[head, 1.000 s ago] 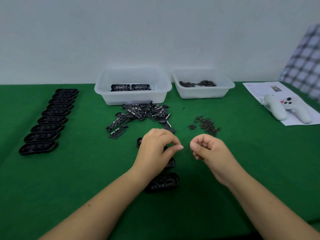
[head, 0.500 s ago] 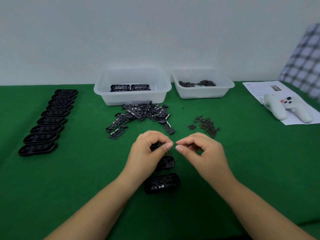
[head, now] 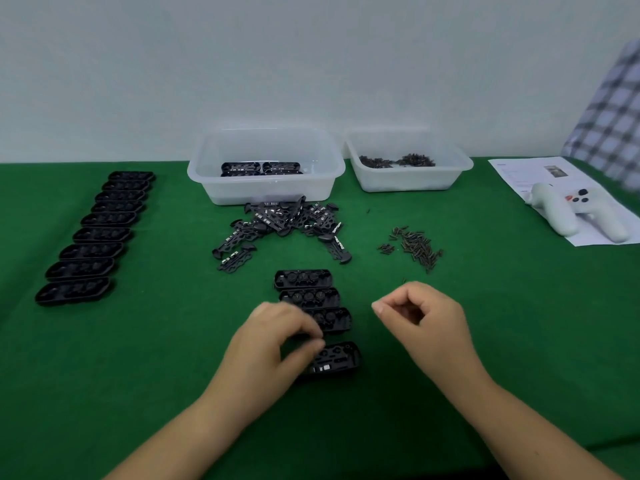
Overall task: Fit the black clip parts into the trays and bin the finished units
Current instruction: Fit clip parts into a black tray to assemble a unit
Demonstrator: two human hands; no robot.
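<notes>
Clip parts (head: 280, 221) lie piled near bin (head: 266, 168) w/ finished units, while our left hand (head: 273, 344) pinches at nearest tray (head: 341, 358), fitting step we judge, right hand (head: 420, 318) curled closed, contents unclear; next needs pressing part flush.

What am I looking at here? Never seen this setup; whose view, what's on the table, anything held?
No machine: a person's bare hands, filmed by a head-worn camera looking down at a green table. The left hand pinches at the nearest of four black trays in front. The right hand hovers with curled fingers; whether it holds anything cannot be told. Behind lie loose clip parts, small screws, a tub of finished units, a tub of screws, nine empty trays at left, and a white controller on paper.
</notes>
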